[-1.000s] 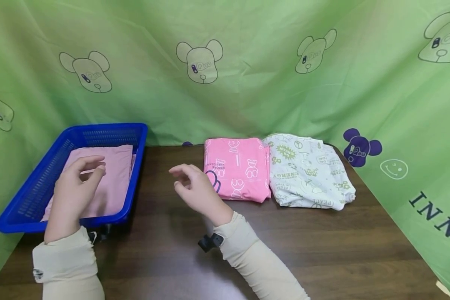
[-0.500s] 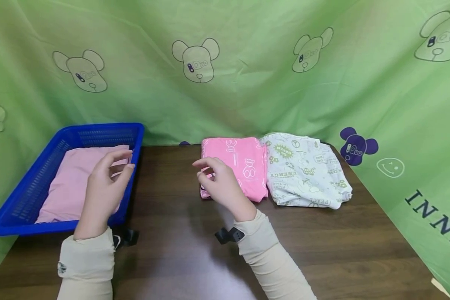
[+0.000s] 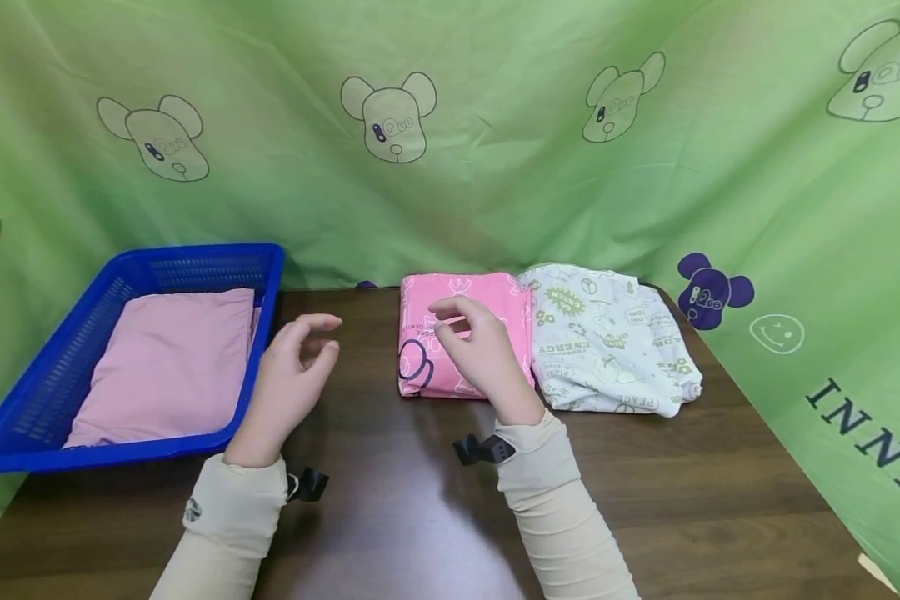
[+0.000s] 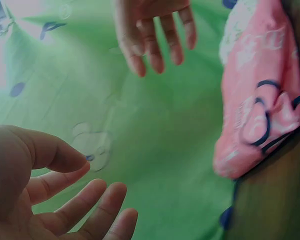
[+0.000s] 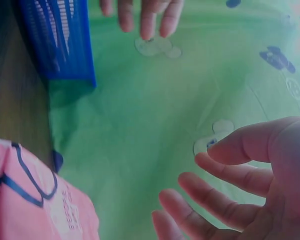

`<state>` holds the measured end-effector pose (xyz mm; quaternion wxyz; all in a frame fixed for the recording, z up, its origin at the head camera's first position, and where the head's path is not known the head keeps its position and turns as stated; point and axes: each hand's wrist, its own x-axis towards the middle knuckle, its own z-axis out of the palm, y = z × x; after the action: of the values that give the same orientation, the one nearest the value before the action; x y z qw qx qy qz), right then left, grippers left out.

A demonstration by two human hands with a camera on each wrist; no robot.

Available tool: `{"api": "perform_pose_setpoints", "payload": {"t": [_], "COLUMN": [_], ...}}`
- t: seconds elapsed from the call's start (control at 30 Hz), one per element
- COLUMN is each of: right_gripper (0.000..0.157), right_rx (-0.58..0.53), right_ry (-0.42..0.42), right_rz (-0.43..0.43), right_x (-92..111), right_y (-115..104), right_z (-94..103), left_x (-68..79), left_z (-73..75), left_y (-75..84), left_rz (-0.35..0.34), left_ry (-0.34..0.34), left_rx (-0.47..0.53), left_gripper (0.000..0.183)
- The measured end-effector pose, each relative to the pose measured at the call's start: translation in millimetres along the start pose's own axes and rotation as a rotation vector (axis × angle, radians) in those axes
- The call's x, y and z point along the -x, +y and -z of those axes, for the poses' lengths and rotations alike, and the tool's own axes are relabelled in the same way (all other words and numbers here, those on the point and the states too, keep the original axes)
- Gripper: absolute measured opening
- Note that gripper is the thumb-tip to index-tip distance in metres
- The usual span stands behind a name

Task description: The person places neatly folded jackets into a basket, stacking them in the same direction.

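Note:
My left hand hovers just right of the blue basket, fingers relaxed with nothing between them. A folded light pink cloth lies in that basket. Above the folded bright pink garment is my right hand, loosely bent and holding nothing; it covers part of the garment in the head view. White bear outlines and a dark blue loop print mark this garment. Against its right side lies a folded white garment with green print. In the left wrist view, the left fingers are spread and bare.
All of this sits on a dark brown wooden table. A green curtain with bear-head prints hangs behind and along both sides. Each wrist wears a small black device, such as the right wrist's camera mount.
Both hands have moved to the right. My left hand has left the space over the basket, and my right hand now overlaps the bright pink garment. The basket and cloths stay put.

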<state>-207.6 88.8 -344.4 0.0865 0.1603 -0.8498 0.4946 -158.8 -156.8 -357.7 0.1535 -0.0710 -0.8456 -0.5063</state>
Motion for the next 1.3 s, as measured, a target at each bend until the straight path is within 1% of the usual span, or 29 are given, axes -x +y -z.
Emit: {"api": "perform_pose_setpoints", "payload": {"t": [0.1, 0.27, 0.4, 0.53, 0.63, 0.77, 0.97, 1.03, 1.13, 1.3], "right_gripper": [0.030, 0.032, 0.035, 0.040, 0.043, 0.048, 0.056, 0.057, 0.060, 0.064], "right_rx": [0.015, 0.055, 0.090, 0.123, 0.152, 0.200, 0.269, 0.278, 0.286, 0.274], "right_ry": [0.011, 0.035, 0.037, 0.013, 0.001, -0.028, -0.097, -0.109, -0.125, -0.159], "right_rz": [-0.025, -0.082, -0.121, -0.162, -0.197, -0.252, -0.327, -0.345, -0.382, -0.447], "right_x": [-2, -5, -7, -9, -10, -11, -12, -13, -12, -10], "right_y": [3, 10, 17, 23, 29, 39, 53, 57, 62, 65], "right_z": [6.9, 18.5, 27.2, 34.4, 39.3, 45.9, 51.2, 52.4, 54.2, 55.6], "left_x": [-2.5, -8.8, -16.5, -24.4, -28.6, -31.9, -33.2, -33.4, -33.3, -31.6], "left_z": [-13.8, -35.2, -48.3, -59.6, -67.8, -76.9, -86.3, -89.2, -93.5, -100.9], "left_y": [-3.1, -9.8, -13.1, -15.8, -18.0, -21.5, -30.9, -34.0, -38.7, -45.9], "left_rz": [0.034, 0.067, 0.103, 0.158, 0.196, 0.237, 0.310, 0.330, 0.357, 0.396], "left_ry": [-0.032, -0.059, -0.096, -0.140, -0.160, -0.171, -0.196, -0.208, -0.224, -0.237], "left_rx": [0.009, 0.054, 0.129, 0.209, 0.262, 0.307, 0.281, 0.289, 0.337, 0.461], "left_gripper": [0.029, 0.030, 0.033, 0.037, 0.041, 0.044, 0.050, 0.052, 0.057, 0.061]}}
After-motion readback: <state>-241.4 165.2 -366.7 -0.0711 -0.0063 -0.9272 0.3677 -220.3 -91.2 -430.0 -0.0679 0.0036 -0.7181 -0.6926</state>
